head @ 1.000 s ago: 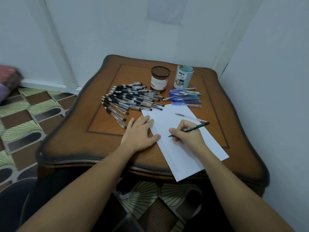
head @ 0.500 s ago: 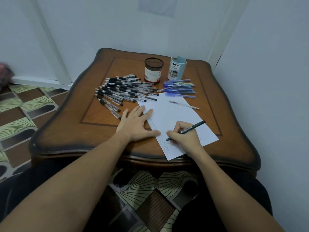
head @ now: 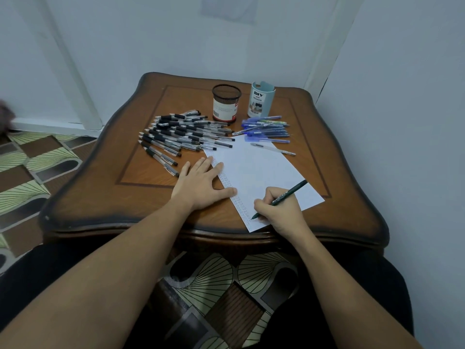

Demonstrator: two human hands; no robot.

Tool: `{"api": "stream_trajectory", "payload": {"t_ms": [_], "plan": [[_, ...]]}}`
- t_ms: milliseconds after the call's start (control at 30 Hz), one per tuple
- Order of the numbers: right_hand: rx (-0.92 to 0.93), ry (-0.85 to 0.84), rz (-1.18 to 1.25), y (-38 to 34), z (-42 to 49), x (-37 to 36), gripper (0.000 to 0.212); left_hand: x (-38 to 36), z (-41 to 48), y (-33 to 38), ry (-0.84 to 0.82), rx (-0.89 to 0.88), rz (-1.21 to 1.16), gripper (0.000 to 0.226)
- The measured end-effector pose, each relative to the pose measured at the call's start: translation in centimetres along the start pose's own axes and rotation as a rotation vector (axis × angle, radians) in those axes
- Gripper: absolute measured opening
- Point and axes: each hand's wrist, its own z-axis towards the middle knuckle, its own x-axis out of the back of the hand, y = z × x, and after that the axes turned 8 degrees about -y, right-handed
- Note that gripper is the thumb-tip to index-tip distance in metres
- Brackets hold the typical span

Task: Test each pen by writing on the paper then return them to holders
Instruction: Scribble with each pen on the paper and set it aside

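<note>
— What lies nearest the person?

— A patterned floor covering (head: 214,280) between the knees, then both bare forearms reaching onto the wooden worktop (head: 141,197).

— And the right hand?

— The right hand (head: 279,210) rests on the near corner of the paper (head: 256,172). Its fingers are curled round a dark green pen (head: 289,193), whose tip touches the sheet just beside a strip of small marks along the left edge; the barrel slants up and to the right.

— The left hand?

— The left hand (head: 201,185) lies flat with fingers straight and spread, holding nothing. The palm is on the wood, and the thumb and one fingertip press the paper's left edge.

— Where do the other pens lie?

— Farther out, a single pale pen (head: 273,149) lies across the sheet's far right edge. Left of the paper's far corner a large heap of black-capped pens (head: 183,134) is spread on the worktop, the nearest of them just beside the left hand's fingertips. Right of that heap sits a smaller cluster of blue pens (head: 266,129), touching the paper's far edge.

— And the holders?

— Behind the heaps stand two, upright and near each other: a dark mesh holder (head: 226,103) with a white label, and a light blue holder (head: 261,100) marked DIY. No pen shows above either rim. A pale wall (head: 176,46) closes the corner behind.
</note>
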Motion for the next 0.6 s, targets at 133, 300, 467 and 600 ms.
{"api": "stream_trajectory", "payload": {"t_ms": [133,300,467,600], "plan": [[0.015,-0.02,0.0,0.22,-0.21,-0.04,0.039,-0.05,-0.05,0.02,-0.001,-0.003,0.007,0.09],[-0.009,-0.051,-0.004,0.37,-0.25,-0.25,0.036,0.01,0.01,-0.02,0.002,0.0,0.009,0.091],[-0.014,-0.063,-0.011,0.24,-0.24,-0.29,0.031,0.11,0.11,0.02,0.001,0.0,0.004,0.091],[-0.017,-0.067,-0.019,0.31,-0.14,-0.25,0.031,0.16,0.28,-0.01,-0.001,0.003,0.017,0.092]]}}
